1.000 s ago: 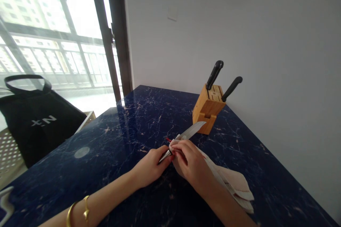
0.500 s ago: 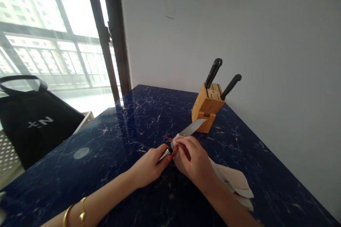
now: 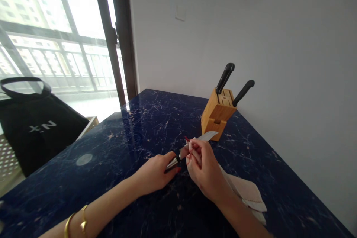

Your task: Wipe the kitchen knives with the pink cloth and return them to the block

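A kitchen knife (image 3: 208, 136) points away to the upper right, its handle gripped by my left hand (image 3: 157, 173). My right hand (image 3: 205, 169) pinches a pale cloth (image 3: 242, 189) around the middle of the blade, so part of the steel is covered. The rest of the cloth trails down to the right under my wrist and rests on the table. Just behind the blade tip stands a wooden knife block (image 3: 216, 113); from this view I cannot tell whether the tip touches it.
Two black-handled knives, a left one (image 3: 225, 78) and a right one (image 3: 243, 93), sit in the block. The dark blue marbled table (image 3: 156, 119) meets a white wall (image 3: 237, 26). A black bag (image 3: 41, 130) stands left of the table, near the window.
My right hand has slid the cloth along the blade, from near the handle toward the tip. The left hand keeps its hold, and the blade tip sits slightly lower.
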